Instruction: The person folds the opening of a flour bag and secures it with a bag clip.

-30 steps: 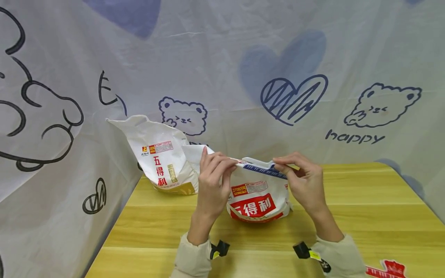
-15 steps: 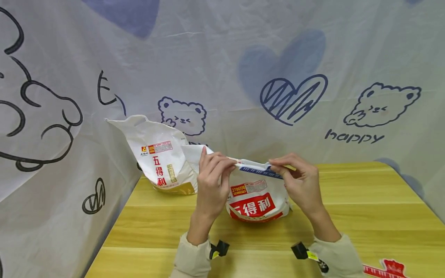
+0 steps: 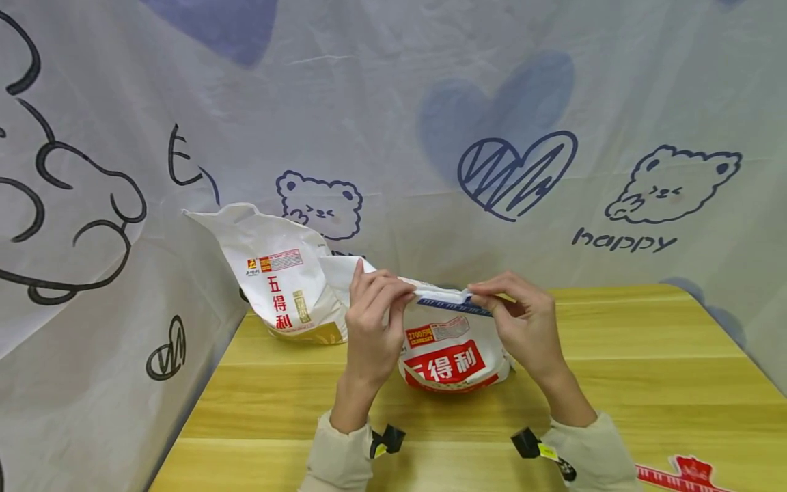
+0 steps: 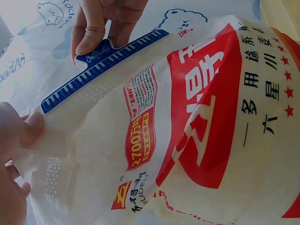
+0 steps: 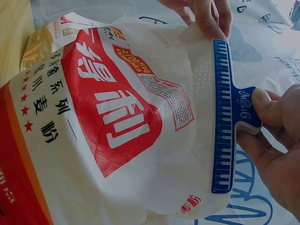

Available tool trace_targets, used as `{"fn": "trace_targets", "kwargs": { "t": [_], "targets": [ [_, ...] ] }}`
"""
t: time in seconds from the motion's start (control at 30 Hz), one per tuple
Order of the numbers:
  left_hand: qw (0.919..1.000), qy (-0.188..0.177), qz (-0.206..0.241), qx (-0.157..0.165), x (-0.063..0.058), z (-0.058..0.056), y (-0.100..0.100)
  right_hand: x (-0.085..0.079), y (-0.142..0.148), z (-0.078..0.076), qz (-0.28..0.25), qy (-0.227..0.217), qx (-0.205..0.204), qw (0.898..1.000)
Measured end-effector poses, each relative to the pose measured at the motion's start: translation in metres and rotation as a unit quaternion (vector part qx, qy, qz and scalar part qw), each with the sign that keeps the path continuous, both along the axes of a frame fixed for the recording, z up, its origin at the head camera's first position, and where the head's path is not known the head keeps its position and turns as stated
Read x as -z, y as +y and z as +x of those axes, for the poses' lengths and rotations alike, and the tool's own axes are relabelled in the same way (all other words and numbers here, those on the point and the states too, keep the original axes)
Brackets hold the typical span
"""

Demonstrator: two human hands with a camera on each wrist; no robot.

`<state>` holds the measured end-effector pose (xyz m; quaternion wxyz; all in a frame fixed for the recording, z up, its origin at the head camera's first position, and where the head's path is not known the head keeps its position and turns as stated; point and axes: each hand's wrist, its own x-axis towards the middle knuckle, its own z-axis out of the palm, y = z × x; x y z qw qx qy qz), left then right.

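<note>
A white flour bag with a red label (image 3: 445, 362) stands on the table in front of me. My left hand (image 3: 376, 324) pinches the folded top edge of this bag at its left end. My right hand (image 3: 530, 324) pinches the handle of a blue clip with a piano-key pattern (image 5: 222, 117), thumb on one side and fingers on the other. In the left wrist view the blue clip lies along the bag's top edge, its left end close to my left thumb. Both wrist views show the bag's printed front; its back is hidden.
Another white flour bag with gold trim (image 3: 283, 273) stands at the back left, its top loose and upright. A red clip with a piano-key pattern (image 3: 682, 471) lies at the table's front right. A patterned cloth (image 3: 393, 137) hangs behind the wooden table (image 3: 645, 362).
My right hand has shifted left with the blue clip, closer to my left hand. The left hand keeps its pinch on the bag's edge.
</note>
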<state>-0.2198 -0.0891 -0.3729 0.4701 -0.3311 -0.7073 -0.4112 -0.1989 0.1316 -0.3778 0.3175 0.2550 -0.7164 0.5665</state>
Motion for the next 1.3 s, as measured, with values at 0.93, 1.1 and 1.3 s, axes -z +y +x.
{"fn": "trace_targets", "kwargs": {
  "t": [0.93,1.1,1.3],
  "targets": [
    [0.9996,0.006,0.027,-0.003,0.0027,0.0001,0.0027,0.0029,0.0015,-0.0011,0.027,-0.024,-0.022,0.999],
    [0.9998,0.003,0.02,-0.002,0.0034,0.0,0.0008,0.0028,0.0011,-0.0007,0.033,-0.025,-0.029,0.999],
    [0.9999,0.0,0.012,0.002,0.0044,-0.0003,0.0,0.0038,0.0019,-0.0003,0.045,-0.032,-0.025,0.998]
  ]
}}
